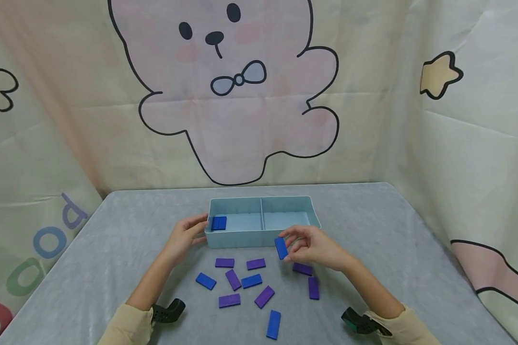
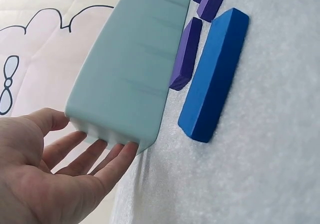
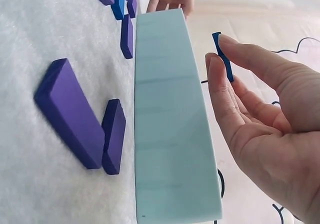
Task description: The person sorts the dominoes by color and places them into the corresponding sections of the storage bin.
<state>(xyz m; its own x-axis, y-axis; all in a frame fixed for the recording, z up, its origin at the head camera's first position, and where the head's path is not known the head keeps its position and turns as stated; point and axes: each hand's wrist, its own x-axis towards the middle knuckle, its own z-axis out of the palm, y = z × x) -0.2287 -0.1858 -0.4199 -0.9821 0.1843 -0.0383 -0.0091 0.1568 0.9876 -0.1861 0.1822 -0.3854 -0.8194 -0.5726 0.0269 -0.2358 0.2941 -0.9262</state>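
Note:
A light blue two-compartment box [image 1: 241, 239] stands on the table, with several blue blocks [image 1: 218, 223] in its left compartment. My left hand [image 1: 186, 239] rests its fingertips against the box's left end; in the left wrist view the fingers are spread on the outer wall, thumb near the rim. Between thumb and fingers my right hand [image 1: 312, 246] pinches a blue block [image 1: 281, 248], held up at the box's front side, right of the middle. In the right wrist view this block [image 3: 229, 70] shows edge-on above rim level. The right compartment [image 1: 287, 213] shows only its bare floor.
Loose purple blocks [image 1: 229, 300] and blue blocks [image 1: 274, 324] lie scattered on the grey tablecloth [image 1: 112, 268] before the box. Two purple blocks [image 1: 313, 288] lie under and near my right forearm. A printed curtain [image 1: 362, 143] hangs behind the table.

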